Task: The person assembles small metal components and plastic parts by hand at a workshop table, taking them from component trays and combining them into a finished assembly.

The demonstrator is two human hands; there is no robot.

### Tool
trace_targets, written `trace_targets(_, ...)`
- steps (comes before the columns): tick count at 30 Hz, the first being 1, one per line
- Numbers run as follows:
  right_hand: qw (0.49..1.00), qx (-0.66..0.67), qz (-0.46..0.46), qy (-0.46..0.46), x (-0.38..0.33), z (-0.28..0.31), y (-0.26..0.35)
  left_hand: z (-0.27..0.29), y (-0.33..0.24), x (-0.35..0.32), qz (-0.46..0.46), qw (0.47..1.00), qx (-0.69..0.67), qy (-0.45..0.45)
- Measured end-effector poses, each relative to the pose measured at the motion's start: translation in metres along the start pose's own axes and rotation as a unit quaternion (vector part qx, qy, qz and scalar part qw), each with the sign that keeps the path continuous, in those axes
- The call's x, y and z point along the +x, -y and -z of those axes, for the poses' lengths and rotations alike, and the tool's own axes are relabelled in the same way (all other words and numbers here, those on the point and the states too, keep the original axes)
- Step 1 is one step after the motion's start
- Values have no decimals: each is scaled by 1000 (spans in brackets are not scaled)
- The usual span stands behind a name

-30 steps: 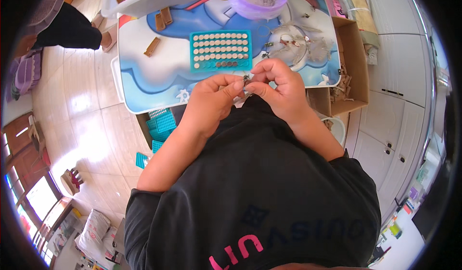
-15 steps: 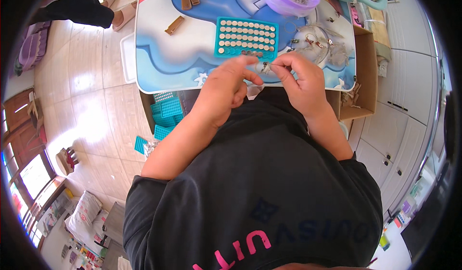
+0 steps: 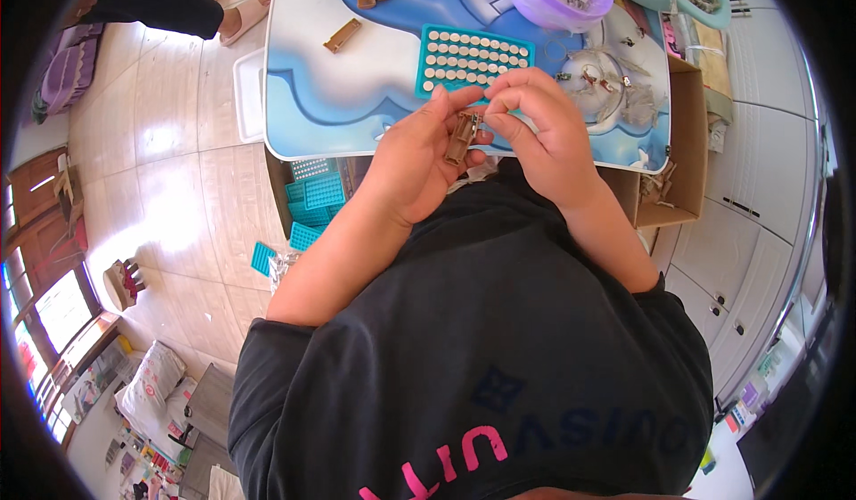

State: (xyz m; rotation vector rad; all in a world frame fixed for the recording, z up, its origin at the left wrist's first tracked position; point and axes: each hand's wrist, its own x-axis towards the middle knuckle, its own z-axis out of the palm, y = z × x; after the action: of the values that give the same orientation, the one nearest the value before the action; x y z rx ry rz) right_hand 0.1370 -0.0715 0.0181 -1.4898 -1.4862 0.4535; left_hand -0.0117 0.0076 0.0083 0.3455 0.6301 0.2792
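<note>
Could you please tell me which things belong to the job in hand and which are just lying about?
Probably the job:
brown casing in the left hand
teal tray of pale discs
loose brown casings
wiry tangle

Probably just lying about:
purple fabric item
white pillow

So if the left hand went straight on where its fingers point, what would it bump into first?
Probably the right hand: its bent fingers lie just beyond the fingertips of the left hand, which holds a small brown case. Depth is hard to judge here.
</note>
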Motion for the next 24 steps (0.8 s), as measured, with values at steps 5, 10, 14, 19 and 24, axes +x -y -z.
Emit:
trace_targets(5,1000,-15,-19,-17,0,-9,-3,-5,4,-1,-41,999,16,10)
trace_targets(10,998,-46,-6,-42,0,-15,-5,-4,8,-1,-79,996,29,11)
trace_targets(14,997,-43,-9,-60,-1,-16,-6,-5,10,0,-98,994,37,10)
trace_targets(19,997,-48,-6,-57,-1,-16,-5,-4,13,2,-100,995,4,0)
trace_targets(24,996,-69,10,-56,0,-16,-5,-7,13,1,-104,994,11,-6)
